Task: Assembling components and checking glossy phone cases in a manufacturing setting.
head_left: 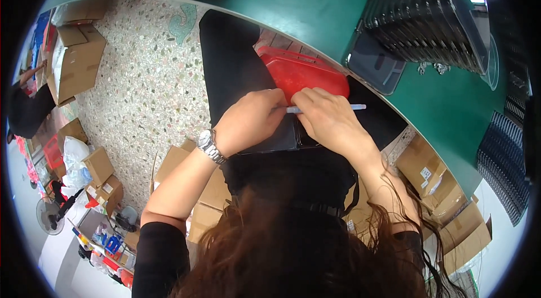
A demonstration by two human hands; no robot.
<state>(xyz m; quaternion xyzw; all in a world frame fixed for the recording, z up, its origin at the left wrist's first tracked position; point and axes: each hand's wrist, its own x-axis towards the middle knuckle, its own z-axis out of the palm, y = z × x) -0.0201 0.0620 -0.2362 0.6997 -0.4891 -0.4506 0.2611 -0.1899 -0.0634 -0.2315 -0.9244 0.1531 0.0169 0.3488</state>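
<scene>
Left hand [251,120]: clenched on left edge of dark flat panel [284,137] in lap, near red tray [307,75]. Pen-like white tool [327,108]: long axis left-right, tip toward left hand. Right hand [329,120]: grasping tool, nearer; knuckles almost touching left.

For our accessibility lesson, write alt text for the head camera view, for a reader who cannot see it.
Seen from above, a seated person's left hand and right hand press on a flat black item on their lap, the right holding a white pen-like tool. A red tray lies just beyond, under a green table's edge; cardboard boxes stand on the speckled floor.
</scene>
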